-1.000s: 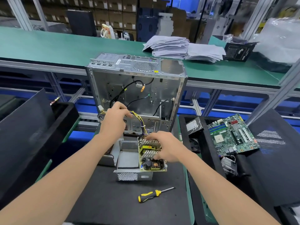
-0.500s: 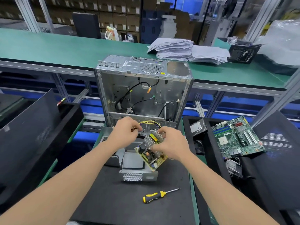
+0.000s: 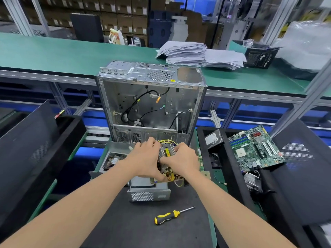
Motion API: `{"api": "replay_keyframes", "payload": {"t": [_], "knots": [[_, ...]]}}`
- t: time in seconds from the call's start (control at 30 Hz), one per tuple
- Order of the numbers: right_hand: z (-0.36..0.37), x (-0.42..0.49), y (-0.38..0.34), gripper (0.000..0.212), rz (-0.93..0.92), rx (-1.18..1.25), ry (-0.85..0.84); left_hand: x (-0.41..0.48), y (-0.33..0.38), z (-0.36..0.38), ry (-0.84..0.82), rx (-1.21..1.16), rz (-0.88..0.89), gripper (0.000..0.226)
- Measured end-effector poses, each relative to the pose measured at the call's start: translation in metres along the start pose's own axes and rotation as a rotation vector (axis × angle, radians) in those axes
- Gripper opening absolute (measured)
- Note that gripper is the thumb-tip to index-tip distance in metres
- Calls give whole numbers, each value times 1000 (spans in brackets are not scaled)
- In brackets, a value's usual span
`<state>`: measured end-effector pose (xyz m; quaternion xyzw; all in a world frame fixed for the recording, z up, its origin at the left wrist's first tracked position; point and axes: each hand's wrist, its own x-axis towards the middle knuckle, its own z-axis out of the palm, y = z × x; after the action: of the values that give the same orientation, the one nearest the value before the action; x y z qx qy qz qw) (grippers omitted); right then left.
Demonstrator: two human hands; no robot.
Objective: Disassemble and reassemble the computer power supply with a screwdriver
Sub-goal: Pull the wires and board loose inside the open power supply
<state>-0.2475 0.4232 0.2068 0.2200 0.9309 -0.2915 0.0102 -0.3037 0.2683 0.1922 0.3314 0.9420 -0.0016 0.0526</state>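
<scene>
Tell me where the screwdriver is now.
Head view: the screwdriver lies untouched on the dark mat, nearer the person than the power supply housing, slightly right of centre.

Two bare forearms reach forward and converge; left hand [image 3: 144, 159] and right hand [image 3: 181, 158], knuckles up, fingers curled, grip a green circuit board [image 3: 169, 153].

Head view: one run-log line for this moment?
left hand: grips circuit board | right hand: grips it too | housing: beneath board | screwdriver: untouched on mat
</scene>
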Motion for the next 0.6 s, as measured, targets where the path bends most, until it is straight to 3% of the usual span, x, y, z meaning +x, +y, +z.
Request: {"api": "replay_keyframes", "payload": {"t": [0.23,0.4,0.6], "knots": [[6,0,0,65,23,18,-9,2,-3,7,43,-103,0,122],[4,4,3,66,10,56,-38,2,-8,13,112,-362,-9,101],[8,5,6,69,-13,98,-77,5,-10,19,160,-307,10,91]]}}
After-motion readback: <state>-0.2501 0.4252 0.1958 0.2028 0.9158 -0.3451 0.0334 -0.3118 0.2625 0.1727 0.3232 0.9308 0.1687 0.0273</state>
